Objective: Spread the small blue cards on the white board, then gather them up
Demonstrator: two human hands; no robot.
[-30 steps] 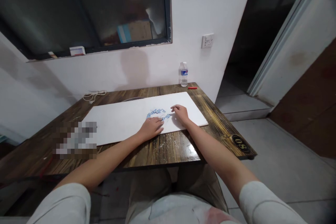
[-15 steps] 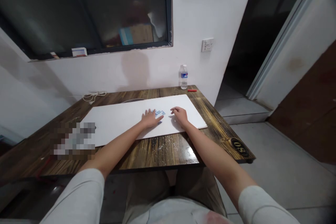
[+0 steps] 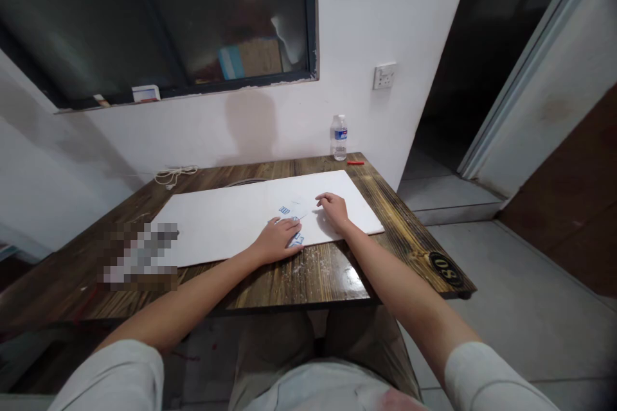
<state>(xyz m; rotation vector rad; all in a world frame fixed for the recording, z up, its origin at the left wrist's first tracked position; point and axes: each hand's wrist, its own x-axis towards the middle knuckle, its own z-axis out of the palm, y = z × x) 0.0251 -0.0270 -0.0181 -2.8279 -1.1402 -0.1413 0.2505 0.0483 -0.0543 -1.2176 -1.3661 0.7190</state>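
A long white board (image 3: pixel 226 225) lies on the dark wooden table. Flat and palm down near the board's front edge is my left hand (image 3: pixel 278 239), its thumb apart from the fingers. Under and beside its fingers show blue-printed pieces (image 3: pixel 295 240), partly covered by the hand. A smaller blue-printed patch (image 3: pixel 284 210) sits just beyond the fingertips. My right hand (image 3: pixel 333 208) is over the board's right part, fingers curled in and thumb side toward the left hand. Whatever its fingers may hold is hidden.
At the table's (image 3: pixel 409 257) back right stand a water bottle (image 3: pixel 340 139) and a red pen-like stick (image 3: pixel 355 163). A white cable (image 3: pixel 174 173) lies coiled at the back left. A blurred-out item (image 3: pixel 144 253) covers the board's left end. White crumbs (image 3: pixel 308 270) dot the front.
My left hand has slid toward me across the board, uncovering the small blue-printed patch beyond it. The right hand has stayed nearly in place, and the view has shifted slightly.
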